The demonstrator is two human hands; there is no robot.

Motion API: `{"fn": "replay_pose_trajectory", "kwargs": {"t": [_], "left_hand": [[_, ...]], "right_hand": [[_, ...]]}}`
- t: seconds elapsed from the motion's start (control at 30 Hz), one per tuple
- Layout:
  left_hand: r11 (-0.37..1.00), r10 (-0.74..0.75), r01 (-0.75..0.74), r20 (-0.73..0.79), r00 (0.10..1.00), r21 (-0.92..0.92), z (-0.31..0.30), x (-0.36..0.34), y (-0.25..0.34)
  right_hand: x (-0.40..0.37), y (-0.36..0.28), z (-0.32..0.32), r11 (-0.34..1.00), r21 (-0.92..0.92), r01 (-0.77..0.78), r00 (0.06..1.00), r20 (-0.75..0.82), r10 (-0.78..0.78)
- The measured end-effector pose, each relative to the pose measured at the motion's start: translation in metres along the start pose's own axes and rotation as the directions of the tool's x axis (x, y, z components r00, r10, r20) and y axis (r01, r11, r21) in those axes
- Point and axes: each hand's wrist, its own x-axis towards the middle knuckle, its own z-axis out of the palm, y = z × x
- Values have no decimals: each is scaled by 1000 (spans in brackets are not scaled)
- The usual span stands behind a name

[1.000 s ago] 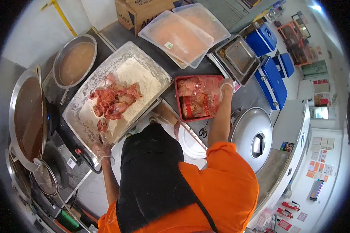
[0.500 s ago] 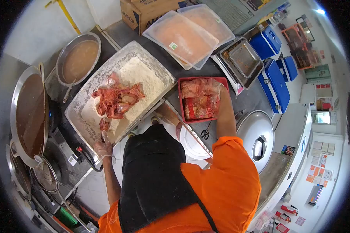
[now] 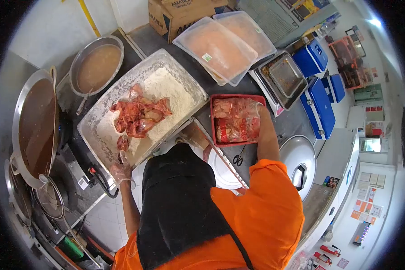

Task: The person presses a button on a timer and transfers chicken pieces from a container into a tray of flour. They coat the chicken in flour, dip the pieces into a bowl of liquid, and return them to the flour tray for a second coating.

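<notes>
One heap of raw meat [image 3: 141,114], several pieces, count unclear where they overlap; lies on the flour in the tray. One small meat piece [image 3: 123,143], just apart from the heap, toward the tray's near left corner. One bed of flour [image 3: 184,92], pale. One metal tray [image 3: 104,104], shallow, inner surface dusted.

Hands, two. Left hand [image 3: 121,170]: clear glove, over the tray's near edge, fingers pointing forward to the small piece; cannot tell whether they are closed on it or only beside it. Left forearm runs straight forward from the body. Right hand [image 3: 261,112]: at the right side of the tub, arm reaching forward, fingers hidden among the bagged meat; cannot tell whether they grasp it.

One red tub [image 3: 213,126], just right of the tray, holding bagged meat [image 3: 233,119], bag count unclear. One pair of scissors [image 3: 238,159], near the tub. One domed metal lid [image 3: 297,155], to the right. Two translucent containers [image 3: 220,47], overlapping, beyond the tub. One pan [image 3: 96,67] of brownish liquid, left of the tray. One wok [image 3: 36,130] of dark liquid, farther left. Three blue coolers [image 3: 317,108], far right.
</notes>
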Motion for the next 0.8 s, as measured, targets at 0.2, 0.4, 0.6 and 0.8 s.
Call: {"fn": "replay_pose_trajectory", "kwargs": {"t": [0.2, 0.4, 0.6, 0.8], "left_hand": [[993, -101, 103, 29, 994, -57, -4, 1, 8], [995, -63, 66, 43, 997, -75, -1, 1, -4], [991, -111, 118, 91, 990, -69, 9, 1, -12], [994, -47, 57, 107, 993, -92, 26, 8, -37]], "right_hand": [[-7, 7, -5, 994, 110, -14, 999, 41, 9], [-3, 9, -14, 975, 221, -34, 995, 97, 12], [-17, 35, -54, 942, 326, -81, 989, 144, 35], [-113, -154, -64, 733, 454, 505, 822, 6, -570]]}}
